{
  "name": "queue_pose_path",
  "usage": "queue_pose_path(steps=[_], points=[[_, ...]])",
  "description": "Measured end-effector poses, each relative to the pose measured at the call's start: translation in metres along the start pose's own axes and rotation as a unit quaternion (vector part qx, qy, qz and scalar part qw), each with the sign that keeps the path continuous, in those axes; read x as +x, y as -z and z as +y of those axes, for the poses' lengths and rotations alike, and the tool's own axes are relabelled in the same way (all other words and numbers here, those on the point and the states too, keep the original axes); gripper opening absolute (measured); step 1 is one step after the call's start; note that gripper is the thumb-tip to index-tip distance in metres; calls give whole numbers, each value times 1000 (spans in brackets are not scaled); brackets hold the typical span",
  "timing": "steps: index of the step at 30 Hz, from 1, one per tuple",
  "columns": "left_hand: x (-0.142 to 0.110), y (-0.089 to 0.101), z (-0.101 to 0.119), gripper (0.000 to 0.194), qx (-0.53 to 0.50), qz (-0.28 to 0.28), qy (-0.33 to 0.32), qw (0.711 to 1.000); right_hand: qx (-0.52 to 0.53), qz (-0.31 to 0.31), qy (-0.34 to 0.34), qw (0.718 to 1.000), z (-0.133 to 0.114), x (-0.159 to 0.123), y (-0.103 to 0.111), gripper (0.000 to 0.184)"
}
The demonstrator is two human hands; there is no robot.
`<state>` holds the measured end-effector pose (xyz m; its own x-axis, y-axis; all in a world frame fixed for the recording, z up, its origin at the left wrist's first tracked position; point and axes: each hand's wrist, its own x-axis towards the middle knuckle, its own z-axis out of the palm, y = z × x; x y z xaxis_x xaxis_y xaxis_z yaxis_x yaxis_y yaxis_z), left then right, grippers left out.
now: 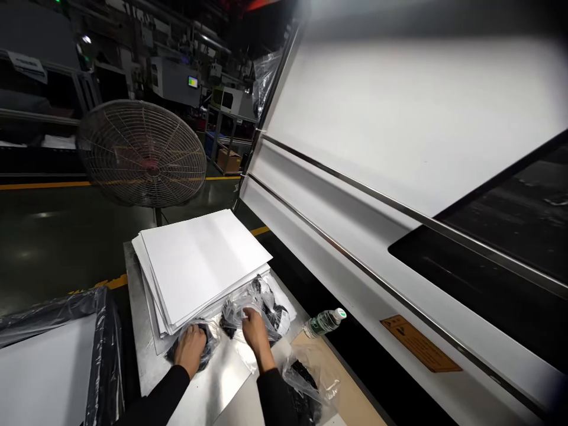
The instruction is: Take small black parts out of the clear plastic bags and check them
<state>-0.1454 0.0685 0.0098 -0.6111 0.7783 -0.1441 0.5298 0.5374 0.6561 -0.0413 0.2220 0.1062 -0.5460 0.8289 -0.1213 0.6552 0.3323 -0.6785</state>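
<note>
Care with thin film seemed to favour a light pinch: the right hand [255, 332] had its fingers narrowed on a crinkled clear plastic bag [231, 315], while the left hand [190, 349] curled over a black-filled clear plastic bag [209, 348], its grip impossible to tell. Both bags, glossy and rumpled around dark contents, lay on the silver metal table [147, 362] beside stacked white sheets [204, 266].

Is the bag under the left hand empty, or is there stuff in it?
Not empty: dark stuff shows through the clear bag under the left hand. How full, I can't tell; the hand covers part.
</note>
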Motion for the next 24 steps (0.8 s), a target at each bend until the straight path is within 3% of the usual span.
queue_pose_path(steps=[3,9,12,16,24], points=[[17,-8,12,27,122,-32,24,992,51,19,-7,998,2,-45,12,40],[35,-12,4,42,222,-148,-3,964,185,20,-48,981,21,-112,5,37],[35,-16,0,49,237,-171,-18,956,238,17,-70,969,33,-125,-6,37],[31,-20,0,43,248,-174,-31,953,284,17,-76,956,43,-132,-14,36],[18,-20,1,27,179,-129,-43,974,332,27,-87,939,49,-139,-22,35]])
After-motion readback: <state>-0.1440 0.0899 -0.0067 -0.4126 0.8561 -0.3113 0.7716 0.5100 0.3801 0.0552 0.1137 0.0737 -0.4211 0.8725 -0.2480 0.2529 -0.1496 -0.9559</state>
